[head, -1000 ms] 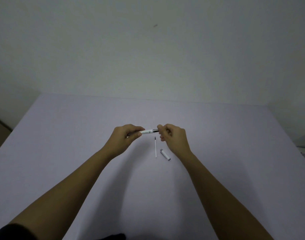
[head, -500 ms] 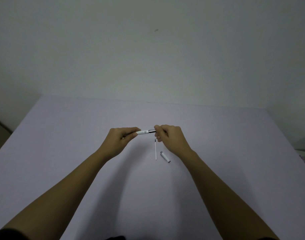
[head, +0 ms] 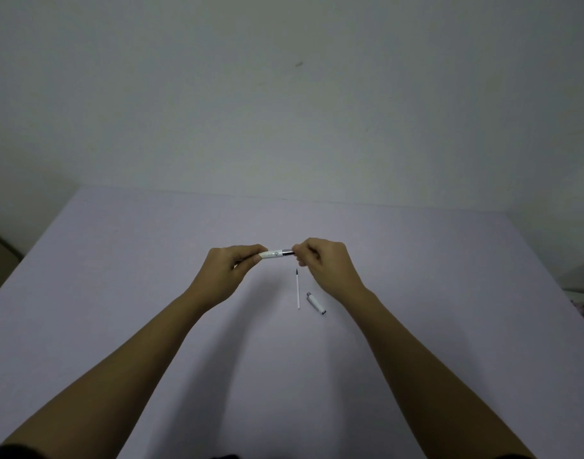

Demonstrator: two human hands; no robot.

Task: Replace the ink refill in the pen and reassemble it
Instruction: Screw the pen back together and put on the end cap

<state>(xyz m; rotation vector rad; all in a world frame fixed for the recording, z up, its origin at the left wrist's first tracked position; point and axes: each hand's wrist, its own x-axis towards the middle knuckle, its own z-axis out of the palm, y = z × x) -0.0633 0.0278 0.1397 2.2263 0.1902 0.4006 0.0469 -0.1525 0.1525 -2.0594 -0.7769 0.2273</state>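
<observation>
On the pale table (head: 125, 293) we hold the white pen barrel (head: 273, 254) level in the air: our left hand (head: 229, 271) is closed around its left end, and our right hand (head: 327, 263) pinches the dark metal section at its right end. A thin white refill (head: 298, 289) and the pen cap (head: 316, 303) lie just beside each other on the table, below our right hand. We judge that we are at the joint, though unscrewing or tightening we cannot tell; next we need a steady twist along the axis.
</observation>
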